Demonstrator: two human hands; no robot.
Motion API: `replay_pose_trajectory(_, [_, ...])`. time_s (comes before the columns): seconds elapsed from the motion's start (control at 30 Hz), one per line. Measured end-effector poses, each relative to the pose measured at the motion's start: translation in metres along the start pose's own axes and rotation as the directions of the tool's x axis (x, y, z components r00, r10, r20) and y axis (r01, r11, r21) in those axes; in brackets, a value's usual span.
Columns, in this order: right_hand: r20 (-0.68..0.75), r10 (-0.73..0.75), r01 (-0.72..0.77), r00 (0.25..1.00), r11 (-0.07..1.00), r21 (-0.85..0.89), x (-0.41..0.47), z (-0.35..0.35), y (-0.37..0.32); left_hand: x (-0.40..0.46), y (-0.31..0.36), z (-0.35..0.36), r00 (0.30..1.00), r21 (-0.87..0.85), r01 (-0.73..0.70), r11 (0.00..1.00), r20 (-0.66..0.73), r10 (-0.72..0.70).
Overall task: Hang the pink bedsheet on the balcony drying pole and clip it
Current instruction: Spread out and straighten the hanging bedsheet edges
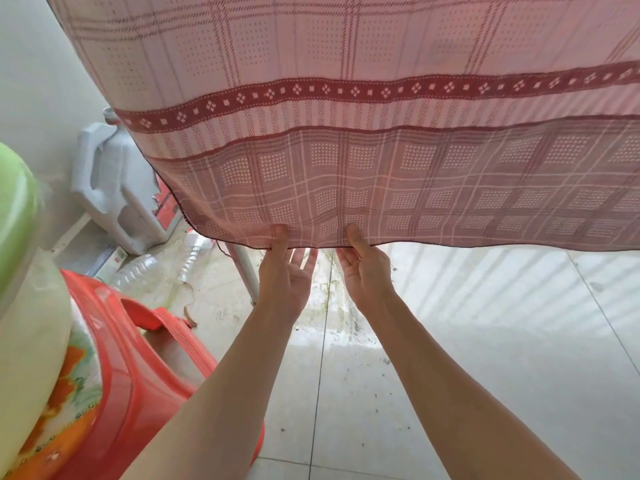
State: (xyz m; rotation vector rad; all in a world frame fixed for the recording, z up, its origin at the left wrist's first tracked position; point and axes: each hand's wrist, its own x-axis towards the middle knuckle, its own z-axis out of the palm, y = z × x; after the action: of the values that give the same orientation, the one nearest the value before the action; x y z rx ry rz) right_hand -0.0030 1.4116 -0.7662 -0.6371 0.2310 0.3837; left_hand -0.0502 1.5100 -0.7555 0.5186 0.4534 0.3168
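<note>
Two bare forearms reach up from the bottom of the view to the lower hem of the pink bedsheet point(346, 140), which hangs in front of the person and fills the upper half of the view. The left hand point(285, 271) and the right hand point(363, 268) sit close together at that hem, left of its middle. Each pinches the edge, thumb pressed on the near face of the cloth and the other fingers behind or below it, palms turned toward the camera.

The sheet is thin and lets light through. It is woven in a plaid of fine lines and dotted squares, with a dark red band of white diamonds across it and a darker checked panel below, down to the hem.

Left of the sheet's hem stands a white plastic jug point(114, 188) by the wall. Below that, nearer the camera, is a red plastic stool point(138, 368). Pale glossy floor tiles point(450, 375) lie under the sheet.
</note>
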Motion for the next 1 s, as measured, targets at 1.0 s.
replay_pose_trajectory(1.0, [0.005,0.107,-0.107,0.994,0.994,0.005,-0.011,-0.008,0.004,0.015,-0.002,-0.008,0.968,-0.075,-0.073,0.994,-0.247,0.053])
